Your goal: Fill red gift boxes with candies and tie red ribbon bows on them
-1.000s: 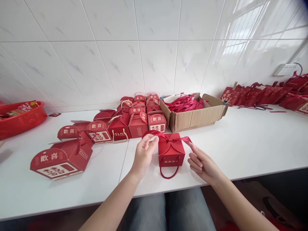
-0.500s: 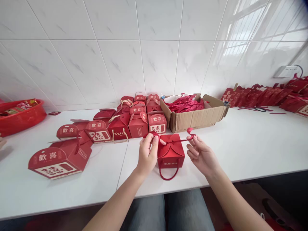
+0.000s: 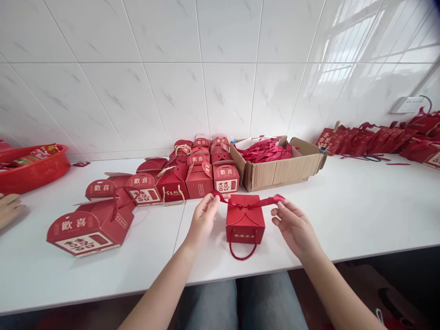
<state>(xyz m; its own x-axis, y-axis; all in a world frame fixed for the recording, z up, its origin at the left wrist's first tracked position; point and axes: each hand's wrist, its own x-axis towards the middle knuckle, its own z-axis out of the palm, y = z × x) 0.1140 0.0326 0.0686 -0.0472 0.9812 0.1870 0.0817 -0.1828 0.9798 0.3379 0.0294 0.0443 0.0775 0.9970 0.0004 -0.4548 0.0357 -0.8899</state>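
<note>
A small red gift box (image 3: 245, 224) stands on the white table in front of me, its curved flaps folded together on top and a twisted red cord handle (image 3: 242, 257) hanging over its front. A dark red ribbon (image 3: 266, 201) crosses the top and is knotted at the middle. On the box's left, my left hand (image 3: 203, 219) pinches one ribbon end between thumb and fingers. The other end is pinched by my right hand (image 3: 294, 224) on the right. Both ends are spread out sideways above the box.
Several red boxes (image 3: 199, 182) stand behind and left, with a larger one (image 3: 90, 229) nearer. A cardboard box (image 3: 283, 173) holds ribbons. A red basin (image 3: 34, 172) and another person's hand (image 3: 10, 210) are at far left. Red bags (image 3: 364, 140) line the back right.
My left hand has moved left, away from the box top, and my right hand slightly right. The ribbon is now stretched out on both sides of its knot. More of the other person's hand shows.
</note>
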